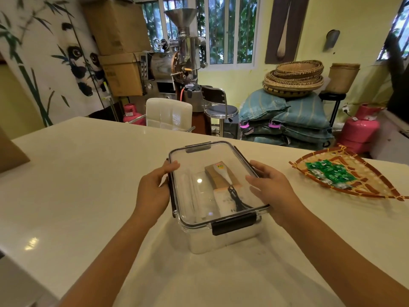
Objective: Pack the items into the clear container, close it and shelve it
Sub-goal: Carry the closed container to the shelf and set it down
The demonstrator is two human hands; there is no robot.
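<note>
The clear container stands on the white table in front of me with its transparent lid lying on top. Dark latches sit on its sides; the near latch hangs at the front edge. Through the lid I see a brown packet, a white sachet with a black cord and white wrapped pieces. My left hand rests against the container's left edge, fingers on the lid rim. My right hand lies on the right edge of the lid, fingers spread.
A woven bamboo tray with several green packets lies to the right on the table. A cardboard corner pokes in at the far left. Beyond the table stand a white chair, a stool, sacks and pink gas cylinders.
</note>
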